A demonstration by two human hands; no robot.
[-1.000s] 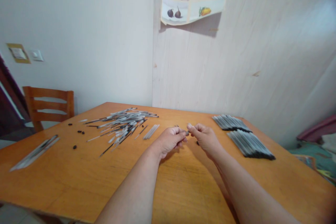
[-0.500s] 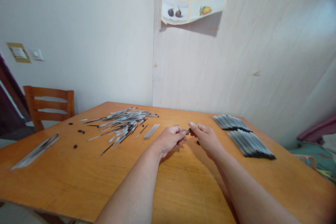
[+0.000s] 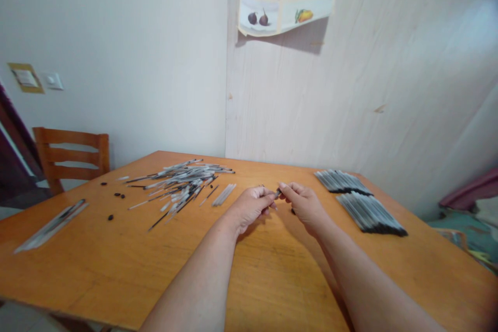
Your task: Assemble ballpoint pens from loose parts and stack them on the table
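Observation:
Over the middle of the table my left hand (image 3: 254, 207) and my right hand (image 3: 299, 199) meet fingertip to fingertip. Both are closed in a pinch on one thin pen (image 3: 277, 194), whose dark, greyish end shows in the gap between them. The rest of it is hidden by my fingers. A small black plug (image 3: 293, 211) lies just under my right hand. Left of my left hand are a few clear pen barrels (image 3: 224, 194) side by side, and beyond them a loose heap of pen parts (image 3: 187, 179), with dark refills and pale tubes.
Two neat rows of clear pens with black ends (image 3: 371, 212) lie on the right of the wooden table (image 3: 163, 275). More clear barrels (image 3: 52, 228) sit at the left, near several small black plugs (image 3: 111, 217). A chair (image 3: 72, 155) stands beyond the left edge.
Both hands stay nearly in place, still pinching the pen. My right fingertips have shifted slightly to the left, and the view has turned a little.

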